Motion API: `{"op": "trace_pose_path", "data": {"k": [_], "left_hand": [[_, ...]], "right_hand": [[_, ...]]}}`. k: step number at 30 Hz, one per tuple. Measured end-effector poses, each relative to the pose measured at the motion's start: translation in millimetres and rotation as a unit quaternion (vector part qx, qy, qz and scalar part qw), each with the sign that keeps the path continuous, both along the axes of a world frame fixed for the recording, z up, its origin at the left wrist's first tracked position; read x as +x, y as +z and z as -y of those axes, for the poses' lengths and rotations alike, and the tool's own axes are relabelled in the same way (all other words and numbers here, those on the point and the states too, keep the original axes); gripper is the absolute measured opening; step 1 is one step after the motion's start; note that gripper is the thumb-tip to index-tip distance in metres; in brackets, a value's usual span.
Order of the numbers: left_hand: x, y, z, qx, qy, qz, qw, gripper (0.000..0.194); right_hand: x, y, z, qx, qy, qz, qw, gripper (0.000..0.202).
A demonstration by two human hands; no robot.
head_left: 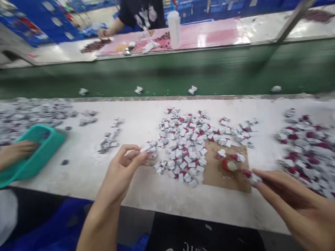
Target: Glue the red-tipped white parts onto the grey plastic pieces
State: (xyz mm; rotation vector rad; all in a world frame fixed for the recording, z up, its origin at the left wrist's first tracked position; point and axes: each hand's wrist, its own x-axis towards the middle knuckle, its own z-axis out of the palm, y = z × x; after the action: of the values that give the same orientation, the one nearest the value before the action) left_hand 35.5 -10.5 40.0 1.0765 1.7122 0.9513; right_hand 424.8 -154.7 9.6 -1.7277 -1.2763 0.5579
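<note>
My left hand (121, 167) is at the left edge of a heap of small white and dark-red plastic parts (184, 150). Its thumb and fingers are pinched on a small white part (149, 149). At the right, my right hand (293, 198) grips a small white and dark-red part (253, 177) between thumb and fingertips. That part is near a round red container with a pale top (230, 164), which stands on a brown cardboard piece (220, 181). What the parts are for cannot be made out.
Another pile of parts (310, 150) lies far right, and a grey-white pile (34, 113) far left. A co-worker's hand (22, 153) is in a teal basket (49, 150). Beyond the table edge, a green conveyor belt (167, 75) carries several parts. A person sits opposite, near a white bottle (174, 29).
</note>
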Motion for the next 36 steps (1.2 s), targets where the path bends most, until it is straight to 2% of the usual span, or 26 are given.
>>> {"op": "trace_pose_path", "data": {"k": [3,6,9,13,15,18,21,26,31,36], "left_hand": [[12,2.0,-7,-0.006,-0.027,0.072,0.997,0.054],[14,-0.2,-13,-0.037,-0.063,0.121,0.99,0.048],[18,-0.4,-17,-0.056,-0.093,0.125,0.986,0.038],[35,3.8,-19,-0.021,-0.083,0.11,0.99,0.033],[46,5.3,-17,-0.024,-0.089,0.116,0.989,0.038],[65,4.9,-11,-0.028,-0.153,0.131,0.979,0.039],[90,4.3,-3,0.009,-0.235,0.126,0.964,0.028],[136,10.1,4,0.04,-0.319,0.155,0.934,0.01],[160,15.2,0,0.032,-0.33,0.209,0.92,0.006],[176,20.3,-7,0.027,-0.377,0.248,0.892,0.01]], "right_hand": [[-15,9.0,-10,0.007,0.017,-0.025,1.0,0.015],[-23,5.8,-13,0.016,0.02,-0.04,0.999,0.022],[-29,1.8,-14,0.02,0.013,-0.057,0.998,0.024],[-34,0.1,-16,0.023,0.007,-0.057,0.998,0.023],[-35,-0.1,-17,0.023,0.007,-0.056,0.998,0.022],[-35,-0.3,-17,0.023,0.004,-0.057,0.998,0.022],[-34,-0.5,-17,0.024,-0.003,-0.051,0.998,0.02],[-32,4.1,-18,0.025,-0.003,-0.053,0.998,0.022],[-28,19.9,-23,0.056,-0.023,-0.15,0.987,0.021],[-22,33.4,-36,0.099,-0.034,-0.312,0.944,0.017]]}}
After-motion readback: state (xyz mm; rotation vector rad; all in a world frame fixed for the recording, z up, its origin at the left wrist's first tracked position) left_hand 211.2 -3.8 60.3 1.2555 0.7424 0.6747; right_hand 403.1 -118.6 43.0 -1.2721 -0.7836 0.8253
